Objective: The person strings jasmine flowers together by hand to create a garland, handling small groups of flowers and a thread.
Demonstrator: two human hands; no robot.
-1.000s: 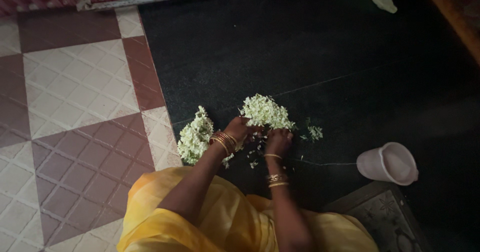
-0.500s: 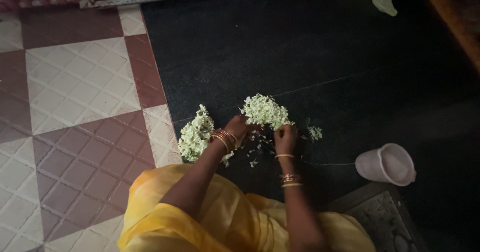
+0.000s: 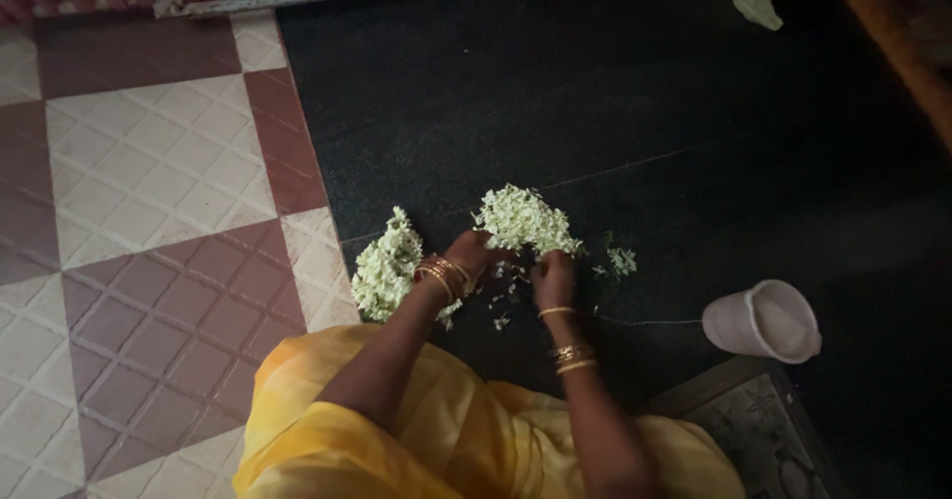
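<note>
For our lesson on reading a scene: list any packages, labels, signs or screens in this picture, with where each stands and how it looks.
None in view: no package, label, sign or screen.
Nearest to one is a pale plastic cup, tipped on its side on the dark floor, right of the hands.

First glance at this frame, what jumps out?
Two pale heaps of small white flowers on the dark floor: one heap just beyond the hands, another at the edge of the red-and-white tiles. The left hand and right hand, both with gold bangles, work among loose blossoms between the heaps. A tipped pale plastic cup lies to the right, and yellow cloth fills the bottom.
</note>
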